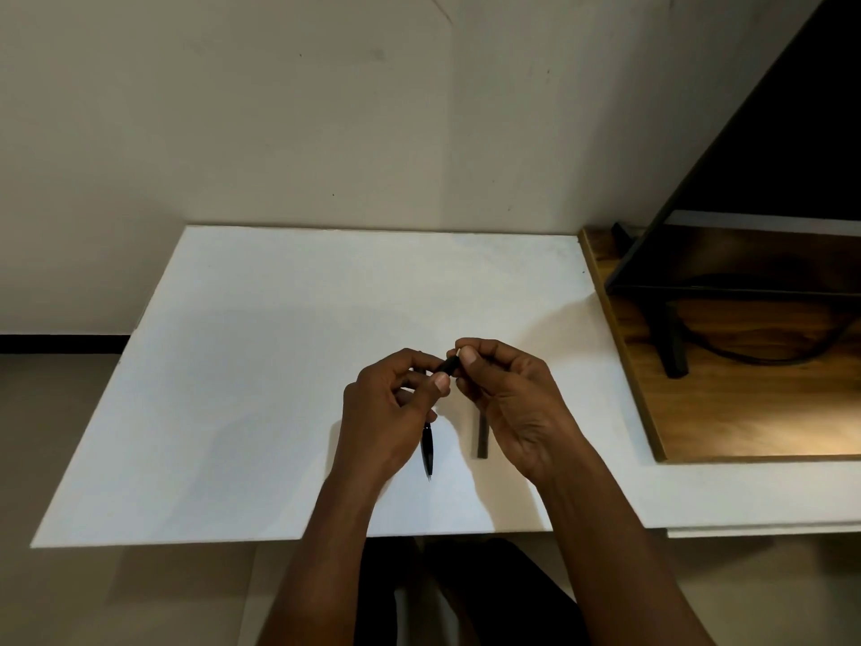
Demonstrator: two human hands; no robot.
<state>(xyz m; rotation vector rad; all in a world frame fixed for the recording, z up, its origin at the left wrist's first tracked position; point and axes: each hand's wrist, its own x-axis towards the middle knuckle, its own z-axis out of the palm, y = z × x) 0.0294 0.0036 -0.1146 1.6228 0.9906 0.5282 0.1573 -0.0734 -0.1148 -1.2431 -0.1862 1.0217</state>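
Left hand (396, 403) and right hand (503, 398) hover over the flat matte white table (233, 366), where a tapered black pen section (427, 452), tip toward the person, and a straight black tube (482, 435) lie roughly parallel; both hands' curled thumbs and forefingers pinch a short black cylinder (451, 366), axis left-right, rising rightward.

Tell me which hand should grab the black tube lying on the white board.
Right, probably. The black tube lies just beside the right hand; the left hand sits farther off, over the pointed pen part. Both pinch a small black piece.
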